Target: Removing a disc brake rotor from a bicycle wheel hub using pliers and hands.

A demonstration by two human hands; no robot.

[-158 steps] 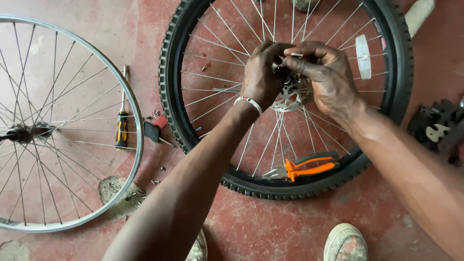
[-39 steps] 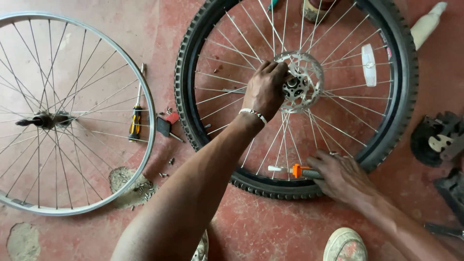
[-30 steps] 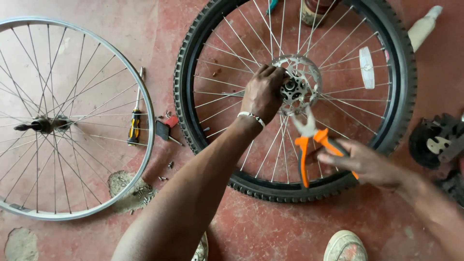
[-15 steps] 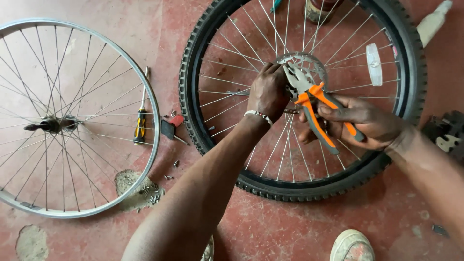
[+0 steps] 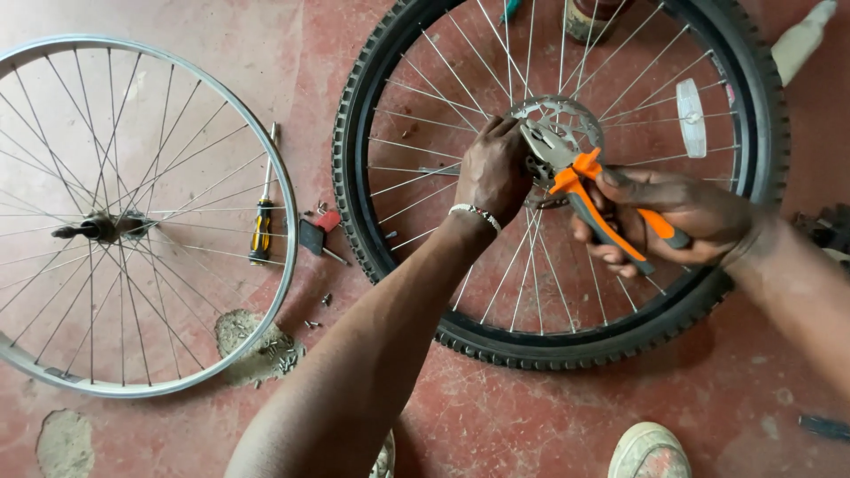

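My right hand (image 5: 682, 217) has its fingers (image 5: 611, 257) curled tight round the orange and grey handles of a pair of pliers (image 5: 584, 181). The steel nose of the pliers points up and left and lies on the brake disc (image 5: 567, 124), a thin, perforated metal ring at the centre of the tyred wheel (image 5: 558, 177). I cannot tell whether the nose has actually bitten on anything there.

My left hand (image 5: 492, 173) sits just beside that nose, its fingers (image 5: 506, 131) bunched and bent down onto the hub area at the disc's left edge. What they pinch is hidden under the knuckles, so I cannot tell if they are closed on a part or only pressing. A beaded band circles that wrist.

The wheel lies flat on the rough red concrete floor (image 5: 531, 425), its knobbly black tyre ringing thin, shiny spokes, with a clear oblong reflector (image 5: 691, 117) clipped among them on the right side.

Well to the left lies a bare rim wheel (image 5: 124, 217), smooth silver metal with an axle (image 5: 88, 230) sticking out of its hub. Between the two wheels lies a screwdriver (image 5: 261, 221) with a yellow and black handle, next to a small red and dark tool (image 5: 317, 235), and a few loose screws (image 5: 323, 301) are scattered near a grey patch in the floor. A white shoe toe (image 5: 651, 451) shows at the bottom edge.
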